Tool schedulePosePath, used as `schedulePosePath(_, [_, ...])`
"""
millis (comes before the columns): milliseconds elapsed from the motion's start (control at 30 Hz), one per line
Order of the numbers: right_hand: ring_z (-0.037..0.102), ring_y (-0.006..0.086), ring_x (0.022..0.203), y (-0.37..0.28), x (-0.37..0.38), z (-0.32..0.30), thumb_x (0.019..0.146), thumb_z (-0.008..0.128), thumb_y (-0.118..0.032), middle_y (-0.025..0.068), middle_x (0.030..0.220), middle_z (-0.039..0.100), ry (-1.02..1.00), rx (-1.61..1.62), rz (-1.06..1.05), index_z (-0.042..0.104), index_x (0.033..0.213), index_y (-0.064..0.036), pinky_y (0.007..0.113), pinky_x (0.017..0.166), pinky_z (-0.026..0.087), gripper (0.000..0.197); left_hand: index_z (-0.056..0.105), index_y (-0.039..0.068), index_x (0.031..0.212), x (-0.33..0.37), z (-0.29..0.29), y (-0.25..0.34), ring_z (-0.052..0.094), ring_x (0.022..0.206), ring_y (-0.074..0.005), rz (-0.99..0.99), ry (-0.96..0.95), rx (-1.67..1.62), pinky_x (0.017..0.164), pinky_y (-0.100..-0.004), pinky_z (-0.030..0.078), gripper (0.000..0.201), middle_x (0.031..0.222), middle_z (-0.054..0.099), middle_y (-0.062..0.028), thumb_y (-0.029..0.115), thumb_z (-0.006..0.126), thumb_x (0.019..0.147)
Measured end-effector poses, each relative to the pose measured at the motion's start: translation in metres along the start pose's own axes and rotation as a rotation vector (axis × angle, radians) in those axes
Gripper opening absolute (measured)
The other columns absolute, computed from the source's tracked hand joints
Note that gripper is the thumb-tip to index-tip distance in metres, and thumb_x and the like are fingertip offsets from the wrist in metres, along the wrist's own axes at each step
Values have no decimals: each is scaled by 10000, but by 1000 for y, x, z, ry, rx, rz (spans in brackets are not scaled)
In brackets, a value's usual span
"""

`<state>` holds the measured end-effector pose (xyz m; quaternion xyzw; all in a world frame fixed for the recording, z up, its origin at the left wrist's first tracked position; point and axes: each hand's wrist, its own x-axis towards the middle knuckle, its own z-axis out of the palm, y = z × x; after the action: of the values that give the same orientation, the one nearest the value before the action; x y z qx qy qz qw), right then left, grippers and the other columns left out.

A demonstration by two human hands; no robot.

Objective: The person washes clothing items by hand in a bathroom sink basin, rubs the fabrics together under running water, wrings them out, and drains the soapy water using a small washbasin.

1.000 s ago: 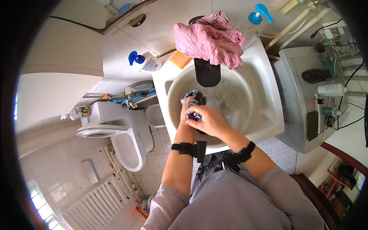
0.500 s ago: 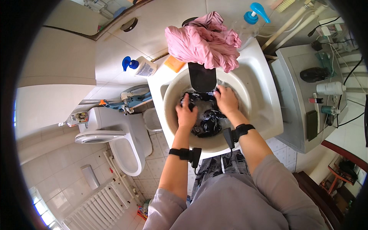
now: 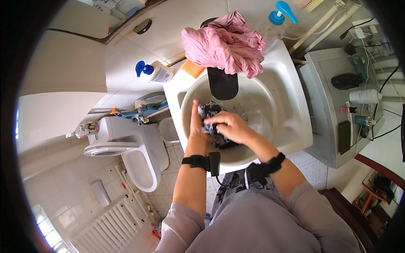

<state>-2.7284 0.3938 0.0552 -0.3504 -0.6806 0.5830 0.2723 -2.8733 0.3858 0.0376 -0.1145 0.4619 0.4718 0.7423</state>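
"State the position of the work."
"Under way and incomplete, in my judgement. The dark patterned cloth (image 3: 222, 142) is bunched low in the round bowl (image 3: 270, 99), toward the person's side, and has been neither wrung out flat nor set aside. Shallow water with what look like suds (image 3: 253, 118) lies to its right."

"And the hands?"
"Both are at the cloth. The left hand (image 3: 196, 123) stands nearly edge-on along the cloth's left side, one digit extended straight. The right hand (image 3: 233, 127) reaches across from the other side, its fingers partly bent over the cloth. How firmly either has hold, I cannot tell."

"Anything outside the bowl?"
"A pink cloth (image 3: 225, 48) is heaped above the dark tap (image 3: 223, 86), clear of the water. Whether it is finished with or waiting is not established. An orange block (image 3: 193, 68) and a white pump bottle (image 3: 161, 72) stand at the sink's back left, apart from both hands."

"What could not be inspected?"
"The left palm and most of its fingers, covered by the cloth; the right fingertips, blurred; the tap's upper part, under the pink heap. The dark cloth's full outline is lost in its folds."
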Motion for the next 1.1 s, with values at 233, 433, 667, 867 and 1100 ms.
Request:
schedulePosePath(233, [583, 284, 735, -25, -3, 24, 771, 591, -240, 67, 863, 579, 206, -344, -141, 547, 802, -123, 375, 606, 476, 129, 475, 71, 1157, 27, -62, -34, 527, 995, -191, 689, -187, 998, 918, -307, 386, 328, 1096, 538, -92, 151, 401, 847])
schedulePosePath(433, [570, 379, 707, 29, 12, -7, 844, 516, -295, 177, 732, 599, 359, -338, 259, 512, 821, -38, 442, 624, 445, 258, 508, 56, 1069, -17, 7, -50, 574, 775, -174, 371, 255, 271, 657, -287, 483, 274, 883, 577, -88, 35, 432, 806])
schedulePosePath(667, [556, 229, 569, 5, 2, -43, 778, 552, -451, 140, 614, 587, -79, -94, 426, 628, 726, -2, 348, 608, 440, 458, 503, 1, 1124, -46, -12, -33, 521, 978, -228, 249, -53, 1501, 888, -316, 377, 599, 1016, 562, -143, 298, 680, 636])
schedulePosePath(867, [556, 161, 798, -8, -2, -35, 706, 697, -396, 84, 843, 603, -72, 355, 176, 588, 942, -19, 303, 761, 434, 457, 564, -13, 981, -60, 3, -29, 580, 728, -132, 590, -148, 1060, 696, -258, 477, 332, 795, 610, -50, 25, 676, 670])
schedulePosePath(1100, [548, 262, 970, 34, -22, -16, 660, 708, -258, 172, 1022, 583, -93, 85, 364, 486, 1131, -7, 318, 855, 402, 578, 520, -22, 829, -67, 8, 4, 482, 551, -164, 516, -98, 429, 667, -302, 457, 166, 602, 504, -64, 27, 517, 671])
